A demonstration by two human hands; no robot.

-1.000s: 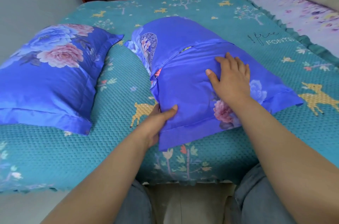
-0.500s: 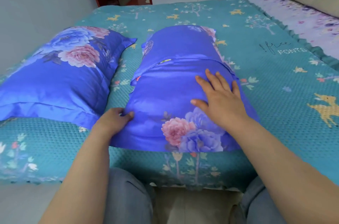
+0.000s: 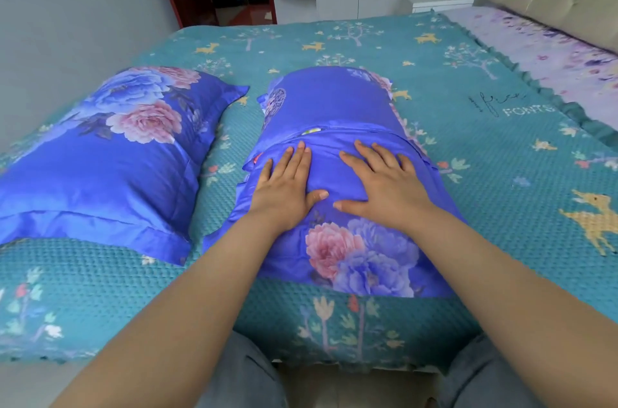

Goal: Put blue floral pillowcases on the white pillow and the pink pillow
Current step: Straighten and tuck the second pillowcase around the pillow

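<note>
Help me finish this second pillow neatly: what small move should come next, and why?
Probably slide both flat hands, left hand and right hand, outward to smooth the near pillowcase. A slit across its top shows a bit of patterned fabric, and the cloth there is creased.

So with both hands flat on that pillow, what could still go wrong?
The flap opening of the near pillowcase gapes, showing a bit of the pillow inside; smoothing by the left hand and right hand may not close it. The pillowcase's near edge reaches the bed's edge, so it might slide off.
</note>
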